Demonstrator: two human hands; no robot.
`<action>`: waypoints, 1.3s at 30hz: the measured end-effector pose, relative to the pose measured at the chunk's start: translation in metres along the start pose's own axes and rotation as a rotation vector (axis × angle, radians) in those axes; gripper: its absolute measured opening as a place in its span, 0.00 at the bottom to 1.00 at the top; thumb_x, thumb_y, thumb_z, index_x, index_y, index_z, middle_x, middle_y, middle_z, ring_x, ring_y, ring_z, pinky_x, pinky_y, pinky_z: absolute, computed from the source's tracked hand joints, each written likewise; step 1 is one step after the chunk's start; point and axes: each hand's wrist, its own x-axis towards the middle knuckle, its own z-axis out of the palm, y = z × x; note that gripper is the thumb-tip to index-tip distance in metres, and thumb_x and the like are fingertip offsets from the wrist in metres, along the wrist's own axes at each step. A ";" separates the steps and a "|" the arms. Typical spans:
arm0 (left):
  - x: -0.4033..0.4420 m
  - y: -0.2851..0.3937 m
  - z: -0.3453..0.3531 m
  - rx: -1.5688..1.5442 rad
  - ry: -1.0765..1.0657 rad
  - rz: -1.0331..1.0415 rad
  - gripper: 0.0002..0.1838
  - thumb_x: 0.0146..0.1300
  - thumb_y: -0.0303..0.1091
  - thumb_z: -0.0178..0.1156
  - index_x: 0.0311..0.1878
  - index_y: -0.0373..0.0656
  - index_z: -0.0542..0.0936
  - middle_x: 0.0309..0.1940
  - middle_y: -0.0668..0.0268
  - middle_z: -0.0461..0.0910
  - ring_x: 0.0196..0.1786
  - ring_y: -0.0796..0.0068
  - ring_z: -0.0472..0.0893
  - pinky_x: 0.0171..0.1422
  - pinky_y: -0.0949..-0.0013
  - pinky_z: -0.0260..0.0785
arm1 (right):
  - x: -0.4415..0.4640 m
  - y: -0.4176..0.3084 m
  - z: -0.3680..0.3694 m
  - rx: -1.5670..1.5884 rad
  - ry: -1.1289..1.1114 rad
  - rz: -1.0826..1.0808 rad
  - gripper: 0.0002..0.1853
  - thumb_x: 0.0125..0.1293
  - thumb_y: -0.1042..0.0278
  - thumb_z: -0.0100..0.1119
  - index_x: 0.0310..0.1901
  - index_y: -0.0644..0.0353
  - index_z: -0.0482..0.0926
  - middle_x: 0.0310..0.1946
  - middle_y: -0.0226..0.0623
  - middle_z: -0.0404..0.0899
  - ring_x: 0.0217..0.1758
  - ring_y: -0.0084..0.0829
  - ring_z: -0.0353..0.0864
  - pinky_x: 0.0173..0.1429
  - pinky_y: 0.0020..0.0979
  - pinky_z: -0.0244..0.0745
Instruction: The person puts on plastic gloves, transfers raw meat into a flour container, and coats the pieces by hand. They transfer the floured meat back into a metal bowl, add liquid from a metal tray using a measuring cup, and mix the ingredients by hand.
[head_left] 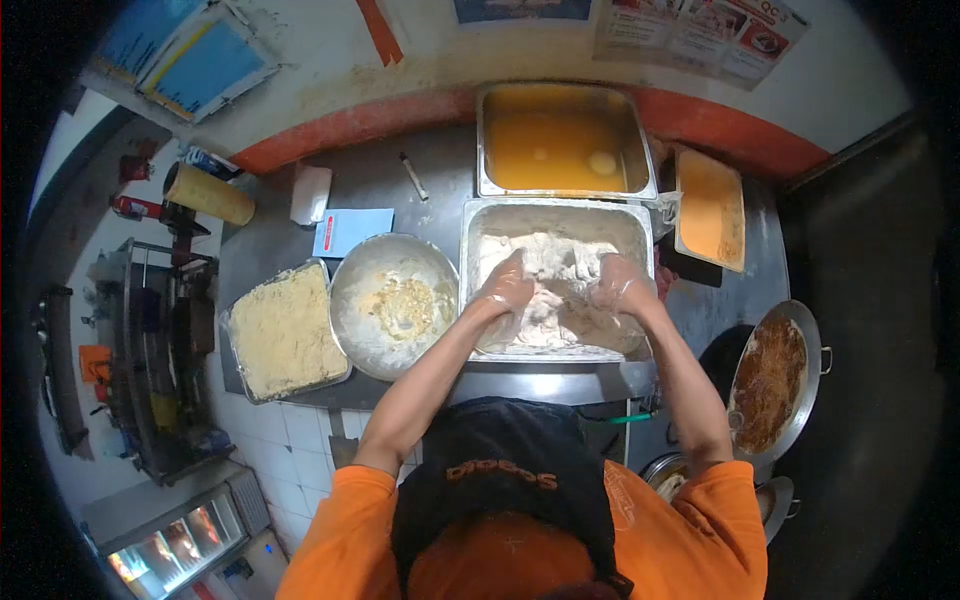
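Observation:
A rectangular metal pan (pixel 560 355) holds white flour with flour-coated lumps in it. My left hand (pixel 508 283), in a clear glove, reaches into the left part of the flour, its fingertips buried. On the right side of the same pan, my right hand (pixel 618 284) is also gloved and touches the flour and coated pieces; its fingers are largely covered. What either hand grips cannot be made out. Left of the pan stands a round metal bowl (pixel 360 345) with floury crumbs inside. Behind the pan is another metal pan (pixel 487 188) of orange-yellow liquid.
A tray of pale yellow crumbs (pixel 285 330) stands at the far left. On the table (pixel 270 225) lie a blue box (pixel 352 232) and a marker (pixel 413 176). At the right are a container of orange contents (pixel 710 208) and a large pan of brown contents (pixel 772 385).

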 end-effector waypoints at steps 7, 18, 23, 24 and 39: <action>-0.048 0.013 -0.047 -0.708 -0.049 0.068 0.41 0.58 0.19 0.58 0.77 0.34 0.58 0.66 0.50 0.74 0.59 0.67 0.79 0.59 0.70 0.75 | -0.015 -0.018 -0.061 0.556 -0.221 -0.027 0.28 0.50 0.69 0.69 0.56 0.65 0.80 0.45 0.45 0.87 0.46 0.35 0.86 0.51 0.32 0.82; -0.078 -0.013 -0.034 -0.158 0.492 0.424 0.21 0.63 0.25 0.59 0.60 0.33 0.75 0.38 0.53 0.87 0.41 0.57 0.87 0.49 0.60 0.78 | 0.066 -0.072 0.098 0.022 -0.219 -0.154 0.46 0.61 0.44 0.66 0.76 0.54 0.60 0.77 0.50 0.56 0.79 0.56 0.55 0.79 0.58 0.53; -0.068 -0.039 -0.017 -0.079 0.601 0.487 0.27 0.56 0.22 0.60 0.62 0.39 0.77 0.36 0.54 0.86 0.39 0.66 0.85 0.43 0.63 0.76 | 0.002 -0.102 0.049 -0.318 -0.237 -0.136 0.45 0.61 0.53 0.68 0.78 0.52 0.58 0.82 0.44 0.45 0.83 0.56 0.45 0.82 0.52 0.51; -0.069 -0.041 -0.016 -0.117 0.613 0.497 0.26 0.57 0.22 0.60 0.62 0.40 0.78 0.36 0.56 0.86 0.40 0.69 0.86 0.44 0.65 0.77 | 0.008 -0.092 0.052 -0.444 -0.265 -0.125 0.47 0.59 0.51 0.70 0.78 0.47 0.58 0.81 0.44 0.47 0.83 0.56 0.45 0.81 0.53 0.51; -0.127 -0.124 -0.070 0.050 0.145 0.266 0.26 0.55 0.24 0.57 0.60 0.35 0.76 0.55 0.42 0.79 0.60 0.40 0.77 0.68 0.51 0.70 | 0.031 -0.018 0.029 -0.130 0.084 0.035 0.15 0.68 0.63 0.53 0.43 0.68 0.82 0.42 0.55 0.83 0.44 0.40 0.83 0.50 0.43 0.79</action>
